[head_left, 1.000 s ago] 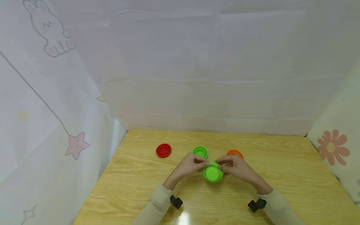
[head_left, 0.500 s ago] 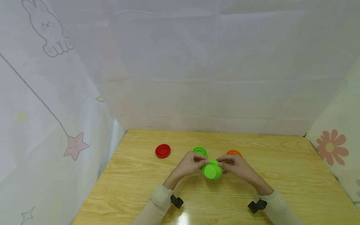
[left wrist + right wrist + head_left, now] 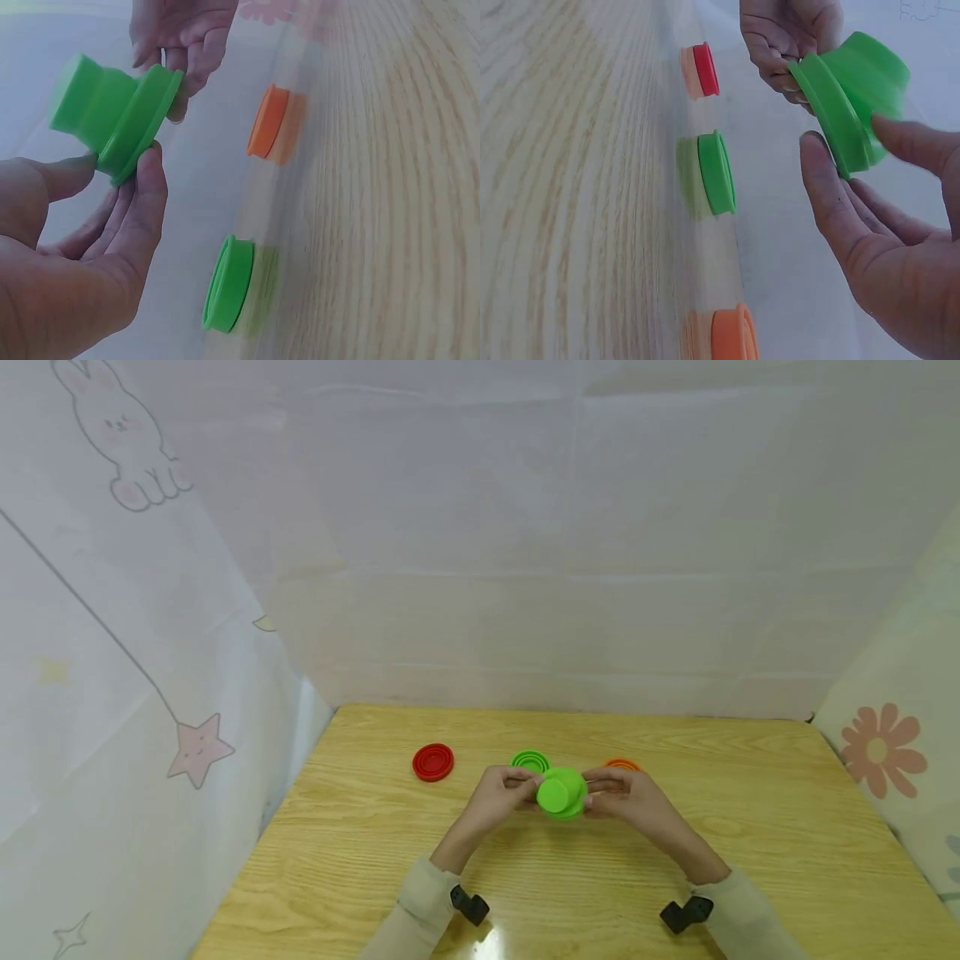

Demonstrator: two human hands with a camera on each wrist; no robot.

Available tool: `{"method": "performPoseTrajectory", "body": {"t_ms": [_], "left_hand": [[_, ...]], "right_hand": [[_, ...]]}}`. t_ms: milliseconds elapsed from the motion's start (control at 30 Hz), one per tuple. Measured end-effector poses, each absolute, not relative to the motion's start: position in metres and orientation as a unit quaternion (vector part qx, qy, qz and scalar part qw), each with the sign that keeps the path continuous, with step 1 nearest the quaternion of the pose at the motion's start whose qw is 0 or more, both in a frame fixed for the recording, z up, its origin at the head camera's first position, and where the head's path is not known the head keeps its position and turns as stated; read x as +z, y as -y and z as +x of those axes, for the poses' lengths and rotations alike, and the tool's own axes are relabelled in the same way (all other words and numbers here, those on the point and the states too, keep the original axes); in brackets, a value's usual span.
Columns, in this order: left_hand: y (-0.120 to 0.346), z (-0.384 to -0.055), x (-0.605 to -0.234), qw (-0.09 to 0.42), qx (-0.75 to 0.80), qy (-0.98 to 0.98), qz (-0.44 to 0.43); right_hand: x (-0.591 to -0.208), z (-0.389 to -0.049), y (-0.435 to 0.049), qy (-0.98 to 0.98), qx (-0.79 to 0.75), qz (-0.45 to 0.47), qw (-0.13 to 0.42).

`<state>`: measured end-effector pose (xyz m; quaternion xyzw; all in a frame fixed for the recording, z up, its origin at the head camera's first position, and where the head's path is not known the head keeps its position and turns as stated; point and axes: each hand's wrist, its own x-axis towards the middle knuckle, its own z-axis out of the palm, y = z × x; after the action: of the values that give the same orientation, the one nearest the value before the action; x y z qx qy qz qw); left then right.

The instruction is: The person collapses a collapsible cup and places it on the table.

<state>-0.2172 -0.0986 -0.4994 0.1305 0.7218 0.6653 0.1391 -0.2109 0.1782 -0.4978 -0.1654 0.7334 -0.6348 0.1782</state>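
A light green collapsible cup (image 3: 562, 793), partly extended with stepped walls, is up off the table between both hands, its flat base tilted toward me in the head view. My left hand (image 3: 498, 793) pinches its rim at the left, thumb on the wall side and fingers on the open side, as the left wrist view shows for the cup (image 3: 112, 112). At the other side my right hand (image 3: 630, 802) holds the rim between thumb and fingers, with the thumb against the cup wall (image 3: 855, 97) in the right wrist view. The cup's inside is hidden in the head view.
Behind the hands, a row of flattened collapsible cups lies on the wooden table (image 3: 360, 877): a red one (image 3: 433, 762), a green one (image 3: 530, 761) and an orange one (image 3: 622, 764), partly covered by the right hand. Printed cloth (image 3: 480, 527) surrounds the table.
Both hands have raised the green cup away from me and slightly left. Its wall now shows more steps, with the base standing out further from the rim. The flattened cups stay put.
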Motion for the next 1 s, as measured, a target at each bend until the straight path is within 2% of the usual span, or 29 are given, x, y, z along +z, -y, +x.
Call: {"method": "performPoseTrajectory", "body": {"t_ms": [233, 567, 1000], "left_hand": [[0.0982, -0.2146, -0.4998, 0.156, 0.665, -0.718, 0.13], [0.098, -0.2125, -0.4958, 0.188, 0.613, -0.754, 0.142], [0.0945, -0.2113, -0.499, 0.188, 0.651, -0.724, 0.126]], "right_hand": [[-0.4961, -0.2095, -0.1756, -0.748, -0.626, -0.146, 0.167], [-0.4934, -0.2071, -0.173, -0.756, -0.594, -0.188, 0.202], [-0.5012, -0.2122, -0.1739, -0.735, -0.625, -0.189, 0.183]]}}
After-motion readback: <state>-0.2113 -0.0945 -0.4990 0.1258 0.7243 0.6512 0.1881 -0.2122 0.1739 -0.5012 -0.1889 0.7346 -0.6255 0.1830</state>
